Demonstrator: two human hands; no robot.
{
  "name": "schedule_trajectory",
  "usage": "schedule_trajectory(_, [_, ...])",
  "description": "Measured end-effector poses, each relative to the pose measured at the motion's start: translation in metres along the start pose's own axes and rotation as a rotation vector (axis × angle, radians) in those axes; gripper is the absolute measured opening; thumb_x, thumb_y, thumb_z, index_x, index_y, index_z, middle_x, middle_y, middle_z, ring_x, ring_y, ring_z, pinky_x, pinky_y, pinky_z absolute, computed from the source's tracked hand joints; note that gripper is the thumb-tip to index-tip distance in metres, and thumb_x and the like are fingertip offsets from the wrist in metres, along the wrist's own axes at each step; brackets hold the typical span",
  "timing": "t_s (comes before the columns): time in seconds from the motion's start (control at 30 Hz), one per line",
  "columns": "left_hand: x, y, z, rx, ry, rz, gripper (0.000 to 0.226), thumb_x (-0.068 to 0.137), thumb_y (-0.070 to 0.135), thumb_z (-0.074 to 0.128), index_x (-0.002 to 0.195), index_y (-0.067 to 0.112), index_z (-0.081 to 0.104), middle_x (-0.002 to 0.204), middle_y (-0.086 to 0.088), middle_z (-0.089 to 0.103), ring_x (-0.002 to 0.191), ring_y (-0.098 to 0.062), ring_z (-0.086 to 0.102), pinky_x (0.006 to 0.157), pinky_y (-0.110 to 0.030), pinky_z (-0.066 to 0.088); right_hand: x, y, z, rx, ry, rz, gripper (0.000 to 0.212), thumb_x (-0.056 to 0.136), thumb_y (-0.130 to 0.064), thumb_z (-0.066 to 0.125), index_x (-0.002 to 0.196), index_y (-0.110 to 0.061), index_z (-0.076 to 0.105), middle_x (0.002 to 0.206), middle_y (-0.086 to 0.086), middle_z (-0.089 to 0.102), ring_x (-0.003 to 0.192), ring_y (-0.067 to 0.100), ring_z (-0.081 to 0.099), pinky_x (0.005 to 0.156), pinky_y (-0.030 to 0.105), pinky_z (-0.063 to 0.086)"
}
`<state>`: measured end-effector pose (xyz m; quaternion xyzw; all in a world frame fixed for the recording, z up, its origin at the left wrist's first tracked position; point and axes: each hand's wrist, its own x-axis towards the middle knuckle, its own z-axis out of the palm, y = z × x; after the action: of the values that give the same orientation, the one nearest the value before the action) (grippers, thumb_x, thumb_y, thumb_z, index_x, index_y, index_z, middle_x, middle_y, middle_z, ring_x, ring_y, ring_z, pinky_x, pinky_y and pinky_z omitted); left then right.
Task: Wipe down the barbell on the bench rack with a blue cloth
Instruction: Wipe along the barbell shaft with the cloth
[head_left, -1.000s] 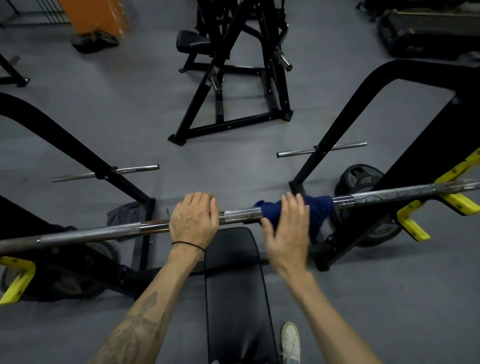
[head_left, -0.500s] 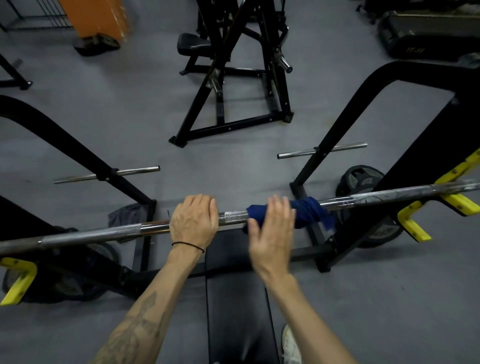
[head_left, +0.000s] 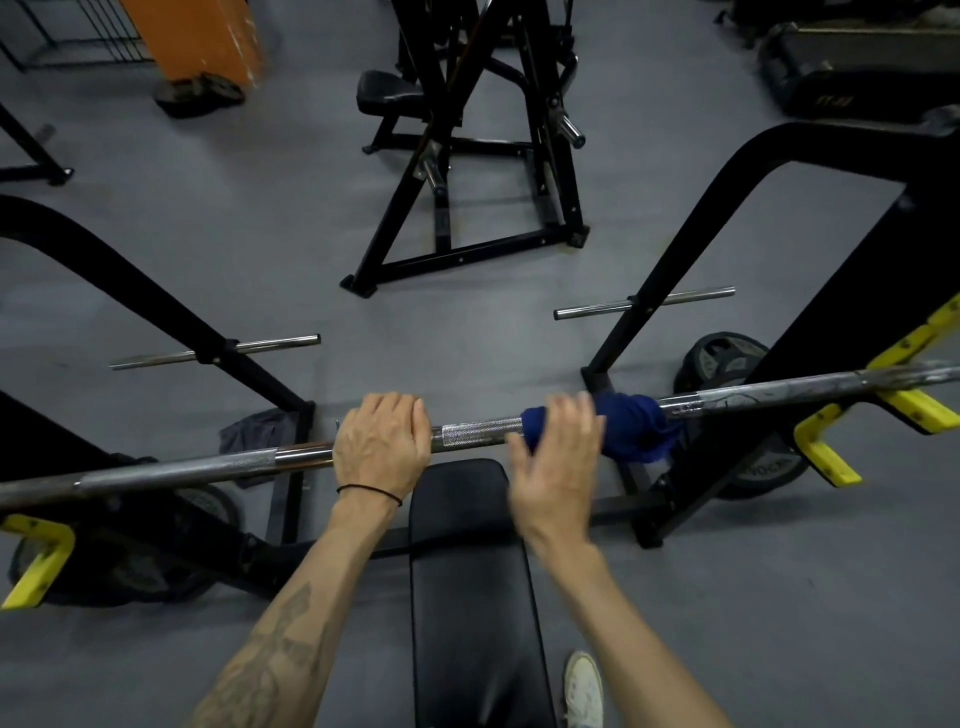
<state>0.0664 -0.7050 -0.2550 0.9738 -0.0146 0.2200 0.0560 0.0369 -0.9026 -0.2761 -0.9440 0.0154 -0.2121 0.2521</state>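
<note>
We're mid-wipe on the barbell (head_left: 545, 427), which sits across the yellow rack hooks (head_left: 906, 402) above the bench pad (head_left: 467, 571). Our left hand (head_left: 382, 447) wraps over the bar left of centre, steadying it. Our right hand (head_left: 558, 462) presses the blue cloth (head_left: 631, 428) onto the bar just right of the centre knurl; it's motion-blurred, so we can't tell how far the fingers curl round the cloth. To do this well: keep the cloth bunched fully round the shaft, press firmly into the knurling, twist while sliding, overlap strokes.
</note>
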Motion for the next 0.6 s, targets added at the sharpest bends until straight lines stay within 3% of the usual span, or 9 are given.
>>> schedule_trajectory(0.1, [-0.001, -0.001, -0.001, 0.001, -0.007, 0.023, 0.036, 0.105, 0.027, 0.038, 0.076, 0.016, 0.058, 0.073, -0.004, 0.057, 0.073, -0.027, 0.054, 0.064, -0.044, 0.043, -0.022, -0.051, 0.015, 0.031, -0.202, -0.247, 0.078, 0.107, -0.059, 0.029, 0.155, 0.002, 0.033, 0.162, 0.018, 0.033, 0.157, 0.03, 0.017, 0.128, 0.047, 0.008])
schedule_trajectory(0.2, [-0.003, -0.003, -0.002, -0.042, -0.016, 0.059, 0.036, 0.105, 0.028, 0.038, 0.082, 0.014, 0.062, 0.081, -0.005, 0.06, 0.076, -0.025, 0.055, 0.067, -0.043, 0.047, -0.005, -0.004, -0.004, -0.076, -0.261, -0.544, 0.072, 0.106, -0.055, 0.034, 0.159, -0.006, 0.03, 0.165, 0.011, 0.031, 0.155, 0.025, 0.023, 0.127, 0.043, 0.017])
schedule_trajectory(0.27, [-0.004, 0.005, -0.002, -0.104, 0.007, 0.05, 0.037, 0.105, 0.029, 0.039, 0.084, 0.012, 0.064, 0.084, -0.005, 0.06, 0.076, -0.024, 0.055, 0.066, -0.043, 0.048, 0.009, 0.045, -0.02, -0.131, -0.188, -0.5, 0.068, 0.106, -0.049, 0.037, 0.158, -0.006, 0.034, 0.164, 0.012, 0.034, 0.153, 0.027, 0.029, 0.128, 0.041, 0.016])
schedule_trajectory(0.33, [-0.003, 0.024, 0.001, -0.143, 0.035, 0.016, 0.038, 0.105, 0.029, 0.041, 0.079, 0.012, 0.063, 0.08, -0.004, 0.057, 0.073, -0.024, 0.052, 0.061, -0.042, 0.047, 0.019, 0.083, -0.037, -0.146, -0.092, -0.325, 0.065, 0.107, -0.046, 0.038, 0.156, -0.003, 0.036, 0.162, 0.013, 0.036, 0.153, 0.028, 0.028, 0.128, 0.043, 0.015])
schedule_trajectory(0.47, [0.008, 0.064, 0.008, -0.136, 0.065, -0.004, 0.037, 0.102, 0.03, 0.047, 0.071, 0.013, 0.057, 0.074, -0.004, 0.051, 0.068, -0.025, 0.049, 0.053, -0.04, 0.042, 0.013, 0.042, -0.02, 0.029, 0.04, 0.072, 0.068, 0.107, -0.047, 0.036, 0.154, 0.002, 0.036, 0.163, 0.017, 0.033, 0.157, 0.028, 0.017, 0.128, 0.049, 0.01])
schedule_trajectory(0.53, [0.011, 0.072, 0.009, -0.109, 0.075, 0.016, 0.037, 0.102, 0.028, 0.048, 0.068, 0.014, 0.053, 0.071, -0.004, 0.049, 0.064, -0.024, 0.048, 0.048, -0.039, 0.04, 0.003, -0.001, -0.002, 0.114, -0.003, 0.003, 0.071, 0.108, -0.05, 0.032, 0.155, 0.003, 0.034, 0.164, 0.018, 0.031, 0.157, 0.03, 0.017, 0.129, 0.048, 0.005])
schedule_trajectory(0.6, [0.013, 0.072, 0.009, -0.102, 0.069, 0.01, 0.037, 0.1, 0.028, 0.049, 0.066, 0.014, 0.052, 0.068, -0.004, 0.049, 0.06, -0.024, 0.049, 0.043, -0.036, 0.038, -0.008, -0.016, 0.001, 0.102, -0.155, -0.252, 0.072, 0.108, -0.053, 0.028, 0.156, 0.001, 0.033, 0.164, 0.016, 0.032, 0.156, 0.028, 0.02, 0.129, 0.045, 0.007])
